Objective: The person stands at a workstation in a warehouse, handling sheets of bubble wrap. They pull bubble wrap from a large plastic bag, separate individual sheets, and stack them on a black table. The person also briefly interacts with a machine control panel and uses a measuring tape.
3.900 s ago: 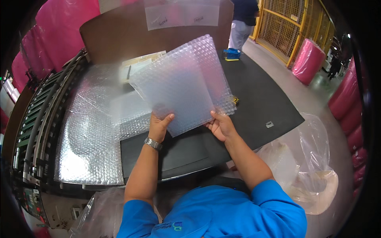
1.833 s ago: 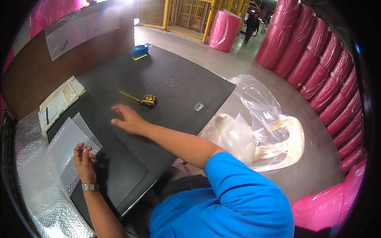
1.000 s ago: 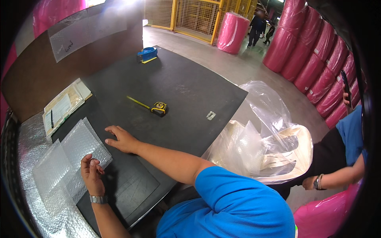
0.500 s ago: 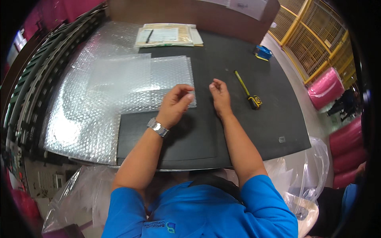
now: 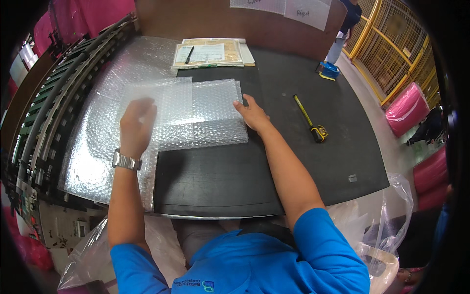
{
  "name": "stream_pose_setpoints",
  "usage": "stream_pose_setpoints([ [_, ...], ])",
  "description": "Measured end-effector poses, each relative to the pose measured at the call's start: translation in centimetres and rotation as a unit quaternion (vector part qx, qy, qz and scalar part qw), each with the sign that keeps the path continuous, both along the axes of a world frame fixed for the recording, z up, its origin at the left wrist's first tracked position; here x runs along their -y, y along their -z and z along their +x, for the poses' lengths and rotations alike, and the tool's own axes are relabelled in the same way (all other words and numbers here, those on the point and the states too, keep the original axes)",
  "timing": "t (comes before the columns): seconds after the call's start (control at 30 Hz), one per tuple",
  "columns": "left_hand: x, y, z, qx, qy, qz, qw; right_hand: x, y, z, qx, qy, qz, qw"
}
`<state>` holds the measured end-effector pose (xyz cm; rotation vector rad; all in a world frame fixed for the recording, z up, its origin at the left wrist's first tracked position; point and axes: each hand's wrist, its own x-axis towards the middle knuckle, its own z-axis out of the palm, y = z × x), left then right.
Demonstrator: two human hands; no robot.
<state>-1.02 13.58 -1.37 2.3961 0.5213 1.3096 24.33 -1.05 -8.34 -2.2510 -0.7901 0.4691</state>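
Over the left part of the bubble wrap, my left hand [image 5: 137,126] is blurred by motion. Its fingers look loosely curved and apart, with nothing seen in them. A metal watch [image 5: 127,160] is on that wrist. My right hand [image 5: 253,115] is open, thumb and forefinger spread at the right edge of a flat bubble-wrap piece [image 5: 215,125]; whether it touches the edge I cannot tell. A second, cloudier bubble-wrap piece [image 5: 171,95] overlaps its left part. Both lie partly on a large bubble-wrap sheet [image 5: 93,152] covering the table's left side.
A yellow-black tape measure [image 5: 318,133], blade partly out, lies on the black table top [image 5: 215,188]. Farther right sits a blue tape dispenser [image 5: 328,71]. Papers with a pen [image 5: 189,54] lie at the back, before a brown panel [image 5: 196,22]. Rollers [image 5: 51,98] flank the left; a person [image 5: 346,24] stands beyond.
My left hand has swung left, from near the table's middle to over the large sheet. My right hand has shifted slightly left to the bubble-wrap edge. A person has come into view at the back.
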Motion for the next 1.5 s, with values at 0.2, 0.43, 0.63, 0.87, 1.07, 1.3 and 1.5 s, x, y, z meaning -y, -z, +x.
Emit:
stream_pose_setpoints([
  [0.2,2.1,0.2,-1.0,0.042,0.046,0.147,0.987,-0.7,0.4,-0.2,-0.080,0.026,0.153,0.985],
  [0.43,-0.5,-0.5,-2.3,0.095,-0.003,0.200,0.975,-0.8,-0.2,-1.5,-0.416,0.058,0.379,0.824],
  [0.63,-3.0,1.5,-3.4,0.113,-0.045,0.170,0.978,-1.8,4.1,0.1,-0.456,0.013,0.422,0.783],
  [0.87,-3.5,3.2,-3.8,0.159,-0.077,0.192,0.965,-1.1,3.1,-0.3,-0.470,-0.037,0.416,0.778],
  [1.07,-4.3,2.7,-3.2,0.021,-0.214,0.201,0.956,-1.3,3.3,-0.4,-0.463,-0.022,0.425,0.778],
  [1.3,-10.5,4.7,-0.4,-0.303,-0.425,0.041,0.852,-1.7,2.9,-0.5,-0.487,-0.021,0.402,0.775],
  [1.5,-3.5,9.3,5.5,-0.389,-0.130,-0.024,0.912,-1.0,1.7,-1.6,-0.400,0.022,0.418,0.815],
])
